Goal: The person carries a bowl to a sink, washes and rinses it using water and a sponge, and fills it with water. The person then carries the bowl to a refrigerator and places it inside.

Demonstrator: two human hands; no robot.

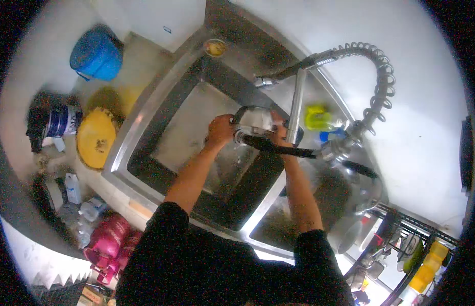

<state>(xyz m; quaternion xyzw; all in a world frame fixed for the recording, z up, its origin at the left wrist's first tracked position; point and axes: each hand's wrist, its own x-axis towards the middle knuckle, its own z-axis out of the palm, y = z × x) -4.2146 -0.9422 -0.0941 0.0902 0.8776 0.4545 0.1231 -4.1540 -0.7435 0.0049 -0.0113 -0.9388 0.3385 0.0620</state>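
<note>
steel sink [145, 127], green bottle [317, 117] on its ledge

Pot [253, 121] over sink [196, 127], between both hands; spring faucet [349, 92] right; bucket lid [96, 137] on floor left

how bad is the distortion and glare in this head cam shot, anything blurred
Head view: strong fisheye, with black corners and the sink rim bowed. Bright glare washes out the wall at right and the sink divider. The left hand, right hand and pan they hold are soft, details smeared; the shelf at lower right is blurred.
</note>
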